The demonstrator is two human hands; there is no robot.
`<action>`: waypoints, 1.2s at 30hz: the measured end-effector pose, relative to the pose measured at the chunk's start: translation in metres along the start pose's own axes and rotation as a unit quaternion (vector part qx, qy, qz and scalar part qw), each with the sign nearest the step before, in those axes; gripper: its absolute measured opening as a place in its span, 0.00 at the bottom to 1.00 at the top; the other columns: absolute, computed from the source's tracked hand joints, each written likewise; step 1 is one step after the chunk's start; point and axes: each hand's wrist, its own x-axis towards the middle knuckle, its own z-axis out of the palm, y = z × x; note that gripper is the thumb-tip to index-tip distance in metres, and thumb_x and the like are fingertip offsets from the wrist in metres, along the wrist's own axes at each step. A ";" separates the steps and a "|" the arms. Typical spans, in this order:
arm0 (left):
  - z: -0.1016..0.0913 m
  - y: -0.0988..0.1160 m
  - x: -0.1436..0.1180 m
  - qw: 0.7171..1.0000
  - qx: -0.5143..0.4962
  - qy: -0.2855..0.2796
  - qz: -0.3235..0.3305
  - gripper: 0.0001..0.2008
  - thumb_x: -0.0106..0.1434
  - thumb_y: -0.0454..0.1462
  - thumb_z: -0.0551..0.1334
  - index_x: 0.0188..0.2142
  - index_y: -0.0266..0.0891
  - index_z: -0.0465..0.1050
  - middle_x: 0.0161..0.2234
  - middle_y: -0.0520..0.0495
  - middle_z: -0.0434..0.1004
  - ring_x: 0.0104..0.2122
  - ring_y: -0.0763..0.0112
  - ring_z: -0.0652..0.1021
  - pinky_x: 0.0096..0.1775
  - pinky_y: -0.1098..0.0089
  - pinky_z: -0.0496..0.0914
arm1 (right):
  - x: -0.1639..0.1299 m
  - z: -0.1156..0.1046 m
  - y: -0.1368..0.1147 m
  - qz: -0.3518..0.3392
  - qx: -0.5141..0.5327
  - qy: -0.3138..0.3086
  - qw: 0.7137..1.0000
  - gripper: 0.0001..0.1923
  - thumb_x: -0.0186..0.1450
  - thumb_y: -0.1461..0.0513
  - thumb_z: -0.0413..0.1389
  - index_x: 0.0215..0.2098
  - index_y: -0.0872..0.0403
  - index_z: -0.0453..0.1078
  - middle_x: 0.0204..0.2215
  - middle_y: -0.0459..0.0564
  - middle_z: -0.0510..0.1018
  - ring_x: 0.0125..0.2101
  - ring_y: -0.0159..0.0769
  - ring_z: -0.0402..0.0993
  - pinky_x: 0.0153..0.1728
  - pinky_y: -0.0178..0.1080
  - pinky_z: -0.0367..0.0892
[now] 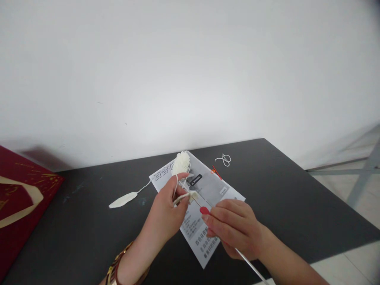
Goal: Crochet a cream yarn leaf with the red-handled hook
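- Left hand (pixel 173 204) pinches the white piece (pixel 194 195), at 10 o'clock from the right hand (pixel 234 227).
- Right hand grips the hook (pixel 204 210).
- Keep the yarn (pixel 181 162) evenly taut; turn the hook gently.

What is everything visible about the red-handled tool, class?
The red-handled tool has a red grip, partly covered by the right hand holding it, and a thin, metallic-looking shaft. It slants forward and left above the printed sheet, the shaft reaching the cream piece in the left hand. Its tip is unclear.
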 end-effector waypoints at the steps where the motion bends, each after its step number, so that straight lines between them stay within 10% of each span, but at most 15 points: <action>1: 0.001 -0.001 -0.002 1.000 0.011 0.013 0.014 0.21 0.58 0.33 0.63 0.51 0.39 0.68 0.24 0.56 0.67 0.26 0.70 0.70 0.32 0.69 0.64 | 0.001 0.000 0.000 -0.007 -0.008 -0.005 1.000 0.09 0.64 0.66 0.54 0.43 0.57 0.70 0.26 0.52 0.81 0.24 0.37 0.75 0.24 0.38 0.72; 17: -0.003 0.011 -0.006 0.968 -0.232 -0.038 -0.087 0.34 0.54 0.34 0.69 0.60 0.39 0.63 0.28 0.55 0.69 0.30 0.74 0.70 0.35 0.71 0.64 | -0.014 0.016 0.019 0.025 0.131 0.079 0.988 0.21 0.62 0.72 0.55 0.54 0.59 0.67 0.37 0.58 0.81 0.38 0.39 0.78 0.36 0.41 0.77; 28: -0.008 0.011 -0.007 0.956 -0.270 -0.095 -0.061 0.39 0.57 0.33 0.67 0.65 0.45 0.53 0.27 0.56 0.67 0.28 0.76 0.69 0.34 0.72 0.63 | -0.004 0.005 0.004 -0.030 -0.074 0.046 0.996 0.07 0.62 0.67 0.60 0.39 0.59 0.76 0.34 0.54 0.82 0.38 0.38 0.79 0.45 0.38 0.76; 36: -0.006 0.007 -0.007 0.964 -0.256 -0.068 -0.030 0.42 0.57 0.33 0.68 0.66 0.49 0.49 0.26 0.56 0.68 0.28 0.76 0.69 0.34 0.72 0.63 | -0.007 0.012 0.004 -0.004 -0.012 0.084 0.996 0.09 0.62 0.70 0.58 0.41 0.63 0.75 0.33 0.57 0.81 0.37 0.38 0.78 0.39 0.37 0.78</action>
